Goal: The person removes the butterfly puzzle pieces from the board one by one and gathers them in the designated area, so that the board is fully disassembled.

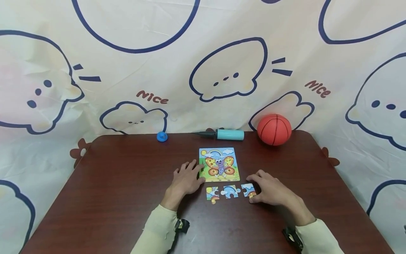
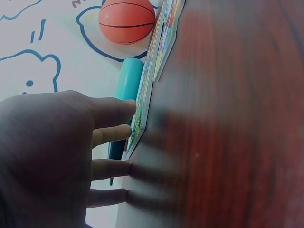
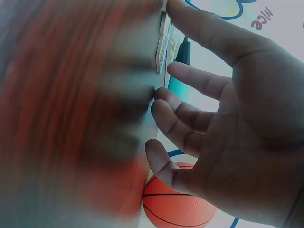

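A square butterfly picture board (image 1: pixel 221 173) lies flat on the table. My left hand (image 1: pixel 187 178) is at its left edge, fingers extended and spread, with the thumb and index finger touching the edge in the left wrist view. Just in front of the board, three jigsaw puzzle pieces form a row: a left piece with a sun (image 1: pixel 211 192), a middle piece with a rainbow (image 1: pixel 230 191) and a right piece with a cloud (image 1: pixel 247 187). My right hand (image 1: pixel 272 188) is around the right piece, thumb by its near tab and fingertips beyond its far edge, the fingers loosely bent and spread.
At the table's far edge are a small blue object (image 1: pixel 162 137), a turquoise hand pump (image 1: pixel 230 134) with a black nozzle and a red ball (image 1: pixel 274 129) with basketball lines. Behind the dark wooden table (image 1: pixel 127 197) hangs a patterned cloth (image 1: pixel 177 77).
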### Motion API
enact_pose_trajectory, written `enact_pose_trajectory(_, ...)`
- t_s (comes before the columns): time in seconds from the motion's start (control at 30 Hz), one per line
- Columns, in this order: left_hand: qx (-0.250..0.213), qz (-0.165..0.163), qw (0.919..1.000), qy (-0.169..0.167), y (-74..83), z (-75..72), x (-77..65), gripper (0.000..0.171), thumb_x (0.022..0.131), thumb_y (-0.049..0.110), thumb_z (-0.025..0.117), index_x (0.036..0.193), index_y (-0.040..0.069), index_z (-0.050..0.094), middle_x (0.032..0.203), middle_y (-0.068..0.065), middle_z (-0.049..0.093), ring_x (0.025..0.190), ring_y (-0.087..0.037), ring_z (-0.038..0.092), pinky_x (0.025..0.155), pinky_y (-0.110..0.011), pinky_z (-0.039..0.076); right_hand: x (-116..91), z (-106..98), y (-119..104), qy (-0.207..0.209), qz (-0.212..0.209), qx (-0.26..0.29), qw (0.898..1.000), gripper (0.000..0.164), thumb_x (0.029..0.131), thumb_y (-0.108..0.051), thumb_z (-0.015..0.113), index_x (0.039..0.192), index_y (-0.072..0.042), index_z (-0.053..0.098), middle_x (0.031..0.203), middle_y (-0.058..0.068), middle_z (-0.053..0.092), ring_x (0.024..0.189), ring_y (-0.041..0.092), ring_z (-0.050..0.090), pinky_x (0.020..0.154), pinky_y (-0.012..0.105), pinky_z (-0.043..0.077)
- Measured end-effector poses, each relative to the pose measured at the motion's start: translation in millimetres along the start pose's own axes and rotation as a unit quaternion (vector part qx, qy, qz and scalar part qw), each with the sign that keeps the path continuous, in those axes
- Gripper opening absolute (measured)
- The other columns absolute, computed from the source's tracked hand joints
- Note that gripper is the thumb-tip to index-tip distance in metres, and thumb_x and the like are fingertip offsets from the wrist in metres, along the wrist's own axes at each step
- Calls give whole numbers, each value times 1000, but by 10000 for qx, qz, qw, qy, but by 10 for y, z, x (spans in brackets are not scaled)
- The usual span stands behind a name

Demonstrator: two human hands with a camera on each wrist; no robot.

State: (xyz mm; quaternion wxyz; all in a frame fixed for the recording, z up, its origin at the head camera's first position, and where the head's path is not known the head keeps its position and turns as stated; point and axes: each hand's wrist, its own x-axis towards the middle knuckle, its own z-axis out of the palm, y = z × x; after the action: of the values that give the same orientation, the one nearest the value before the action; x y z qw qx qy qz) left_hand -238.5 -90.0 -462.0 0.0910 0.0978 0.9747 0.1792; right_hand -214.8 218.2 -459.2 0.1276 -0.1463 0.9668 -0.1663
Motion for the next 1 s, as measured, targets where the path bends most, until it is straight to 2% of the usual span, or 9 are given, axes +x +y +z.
enact_pose_trajectory(0.23, -40, -161, 9999, -5, -22, 1, 20, 61, 95, 46, 54, 148, 21, 40, 158, -7, 32, 145, -34, 28, 110, -64, 25, 76, 12, -184, 315, 114, 104, 9994, 71, 74, -41, 81, 137, -29, 51, 116, -2, 53, 106, 16, 48, 86, 40, 51)
enact_pose_trajectory(0.4, 5, -230, 9997, 15, -29, -13, 14, 67, 93, 50, 56, 149, 17, 39, 158, -6, 33, 144, -32, 29, 109, -63, 27, 185, 16, -343, 519, 61, 88, 9986, 73, 75, -41, 80, 140, -26, 49, 118, 1, 53, 106, 18, 47, 87, 41, 51)
enact_pose_trajectory(0.57, 63, -178, 9998, 32, -29, -4, 16, 68, 92, 51, 58, 148, 18, 40, 158, -6, 33, 144, -32, 30, 108, -62, 28, 317, 13, -479, 456, -144, -123, 9988, 70, 77, -42, 79, 140, -26, 50, 119, 2, 52, 106, 18, 46, 86, 40, 50)
enact_pose_trajectory(0.83, 39, -136, 9999, 45, -10, -11, -8, 65, 91, 48, 61, 146, 19, 44, 157, -7, 34, 144, -33, 29, 109, -63, 28, 512, -14, -598, 106, -515, 684, 9963, 65, 82, -38, 75, 140, -26, 50, 123, 3, 51, 107, 18, 46, 88, 38, 49)
enact_pose_trajectory(1.0, 62, -196, 9998, 40, -13, -6, 5, 65, 90, 47, 61, 146, 18, 44, 157, -7, 34, 144, -33, 29, 109, -62, 27, 631, 18, -622, 121, -655, 682, 9954, 60, 84, -36, 73, 138, -23, 52, 125, 3, 52, 109, 18, 48, 92, 41, 49)
